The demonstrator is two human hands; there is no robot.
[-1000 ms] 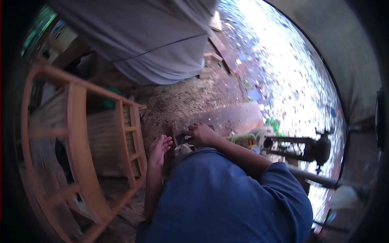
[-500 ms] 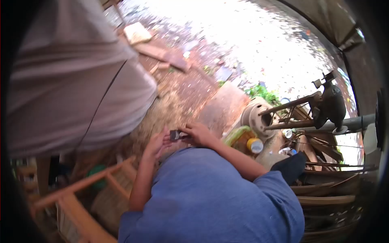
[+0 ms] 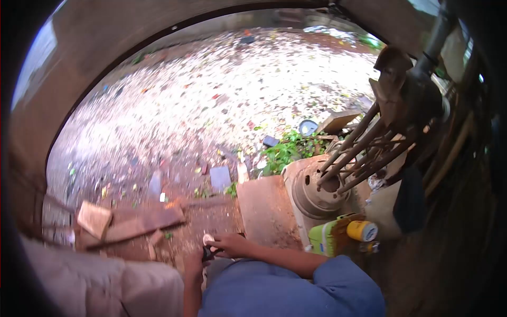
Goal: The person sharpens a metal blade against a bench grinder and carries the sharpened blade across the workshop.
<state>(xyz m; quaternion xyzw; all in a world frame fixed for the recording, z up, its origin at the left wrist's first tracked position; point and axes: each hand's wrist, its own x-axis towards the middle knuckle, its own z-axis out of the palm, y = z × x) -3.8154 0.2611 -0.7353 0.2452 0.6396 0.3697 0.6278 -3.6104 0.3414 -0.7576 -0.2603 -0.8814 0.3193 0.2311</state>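
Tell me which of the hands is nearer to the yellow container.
Right. The right hand is left of the yellow container in the picture, apart from it; the left hand is farther left.

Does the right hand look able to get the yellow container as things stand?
Probably yes: nothing covers the yellow container, and the green object is only beside it, though the right hand seems busy with a dark piece.
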